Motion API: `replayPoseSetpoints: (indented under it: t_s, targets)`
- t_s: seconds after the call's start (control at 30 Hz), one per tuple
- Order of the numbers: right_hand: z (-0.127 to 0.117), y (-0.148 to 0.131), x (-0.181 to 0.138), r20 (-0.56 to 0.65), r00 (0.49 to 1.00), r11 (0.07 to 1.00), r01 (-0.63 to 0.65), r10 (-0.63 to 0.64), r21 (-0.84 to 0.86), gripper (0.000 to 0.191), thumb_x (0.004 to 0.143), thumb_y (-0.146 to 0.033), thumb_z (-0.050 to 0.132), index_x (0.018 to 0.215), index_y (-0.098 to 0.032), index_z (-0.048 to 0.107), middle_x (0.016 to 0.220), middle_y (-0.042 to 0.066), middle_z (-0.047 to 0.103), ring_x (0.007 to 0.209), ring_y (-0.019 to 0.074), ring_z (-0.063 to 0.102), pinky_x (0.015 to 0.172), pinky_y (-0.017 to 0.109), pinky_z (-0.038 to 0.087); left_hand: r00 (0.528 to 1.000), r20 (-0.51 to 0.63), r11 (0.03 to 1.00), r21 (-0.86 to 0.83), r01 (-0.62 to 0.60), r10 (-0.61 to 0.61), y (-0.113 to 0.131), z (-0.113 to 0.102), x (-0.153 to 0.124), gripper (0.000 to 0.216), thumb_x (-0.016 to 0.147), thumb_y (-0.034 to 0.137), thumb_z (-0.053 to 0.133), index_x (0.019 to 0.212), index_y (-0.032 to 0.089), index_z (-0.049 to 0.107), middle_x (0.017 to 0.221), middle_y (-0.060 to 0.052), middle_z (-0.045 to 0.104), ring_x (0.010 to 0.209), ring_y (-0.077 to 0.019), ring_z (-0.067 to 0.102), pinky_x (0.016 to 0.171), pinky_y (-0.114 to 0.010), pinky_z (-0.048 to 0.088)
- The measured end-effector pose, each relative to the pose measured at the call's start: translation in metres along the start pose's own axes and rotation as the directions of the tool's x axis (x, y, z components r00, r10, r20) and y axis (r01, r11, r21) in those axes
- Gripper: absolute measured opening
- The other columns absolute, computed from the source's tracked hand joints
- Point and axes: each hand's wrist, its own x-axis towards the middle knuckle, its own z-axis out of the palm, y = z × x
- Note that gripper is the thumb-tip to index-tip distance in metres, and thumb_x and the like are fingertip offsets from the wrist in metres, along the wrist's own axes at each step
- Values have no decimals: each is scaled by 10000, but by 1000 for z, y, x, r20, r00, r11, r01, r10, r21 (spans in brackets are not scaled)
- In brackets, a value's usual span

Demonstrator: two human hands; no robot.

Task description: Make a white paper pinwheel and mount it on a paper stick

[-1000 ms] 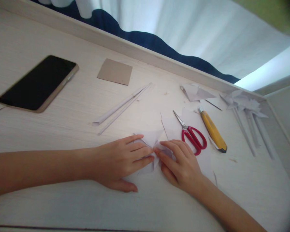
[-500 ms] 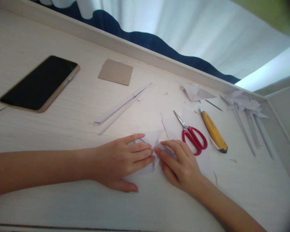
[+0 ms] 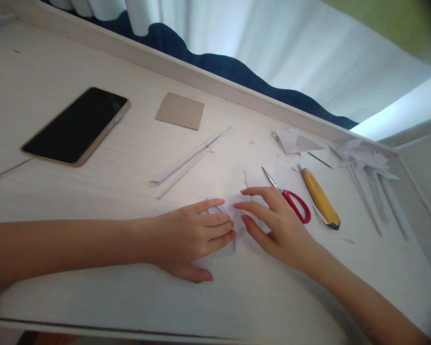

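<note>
My left hand (image 3: pixel 197 237) lies flat with its fingers stretched out, pressing a piece of folded white paper (image 3: pixel 231 247) against the white table. Much of that paper is hidden beneath the fingers. My right hand (image 3: pixel 276 223) hovers just right of the paper, fingers apart and curved, with nothing in them. Red-handled scissors (image 3: pixel 297 203) lie beyond the right hand, partly covered by it, on some white paper. A yellow box cutter (image 3: pixel 318 196) rests to the right of the scissors.
A phone (image 3: pixel 77 127) lies at the left and a cardboard square (image 3: pixel 180 111) farther back. Thin rolled paper sticks (image 3: pixel 190 158) lie ahead of my left hand. Several paper pinwheels on sticks (image 3: pixel 366 158) lie at the right, near a folded paper piece (image 3: pixel 296 142). A raised ledge (image 3: pixel 215 81) borders the back.
My right hand has lifted off the folded paper and spread its fingers, covering part of the scissors. My left hand stays on the paper. The whole view has shifted slightly.
</note>
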Motion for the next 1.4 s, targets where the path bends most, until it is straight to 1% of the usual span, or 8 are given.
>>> replayPoseSetpoints:
  t_s: [0.1, 0.2, 0.23, 0.47, 0.53, 0.67, 0.97, 1.4]
  targets:
    - [-9, 0, 28, 140, 988, 991, 86, -71, -99, 203, 798, -186, 472, 973, -176, 575, 999, 95, 537, 899, 211, 483, 780, 382, 411, 1000, -1, 1000, 13, -9, 9, -1, 0, 0, 588, 736, 506, 451, 1135, 77, 490, 1101, -135, 561, 1043, -256, 460, 1030, -436, 191]
    - [-10, -2, 53, 309, 945, 980, 155, -110, -125, 147, 780, -176, 511, 904, -167, 589, 889, 80, 566, 842, 198, 498, 743, 344, 415, 999, 6, 999, 8, -37, 37, -2, 1, 0, 596, 749, 507, 423, 1143, 63, 485, 1120, -142, 551, 1052, -258, 454, 1036, -440, 167]
    - [-9, -3, 59, 341, 933, 979, 165, -115, -121, 145, 769, -172, 528, 902, -163, 584, 876, 77, 569, 830, 194, 503, 734, 333, 416, 999, 13, 999, 7, -43, 43, -2, 1, -1, 598, 755, 504, 416, 1147, 57, 482, 1121, -143, 550, 1052, -257, 454, 1034, -437, 171]
    - [-5, -5, 77, 433, 892, 983, 172, -129, -60, 198, 719, -114, 564, 905, -178, 564, 832, 33, 594, 761, 169, 529, 709, 309, 399, 998, -10, 998, 8, -60, 60, -3, 4, -2, 615, 759, 515, 410, 1149, 45, 483, 1138, -136, 543, 1048, -260, 447, 1002, -400, 229]
    - [-6, -4, 78, 422, 895, 983, 179, -145, -40, 160, 720, -122, 569, 868, -183, 572, 799, 23, 585, 741, 157, 523, 699, 293, 390, 999, -7, 999, 7, -54, 54, -3, 4, -2, 617, 759, 518, 410, 1150, 46, 481, 1137, -133, 545, 1042, -260, 450, 989, -401, 244]
    - [-7, 0, 74, 345, 920, 976, 213, -184, -48, 32, 758, -161, 551, 757, -179, 578, 730, 11, 551, 716, 141, 490, 689, 273, 366, 999, 0, 999, 10, -40, 40, -2, 3, -2, 608, 758, 514, 418, 1149, 53, 483, 1141, -129, 543, 1036, -260, 453, 962, -400, 276]
    - [-7, 10, 46, 208, 947, 958, 270, -247, -94, 108, 806, -180, 482, 785, -183, 588, 807, 35, 554, 747, 148, 462, 671, 285, 317, 999, -8, 999, 33, -33, 33, -1, 2, -1, 618, 747, 529, 424, 1154, 69, 480, 1144, -143, 541, 1044, -262, 454, 1007, -455, 190]
    - [-9, 11, 30, 196, 942, 938, 305, -273, -162, 151, 817, -212, 466, 820, -187, 615, 878, 61, 577, 779, 172, 474, 703, 318, 351, 998, 34, 997, 65, -45, 43, -1, 0, -1, 617, 768, 525, 381, 1167, 62, 463, 1177, -133, 518, 1051, -264, 429, 983, -441, 226]
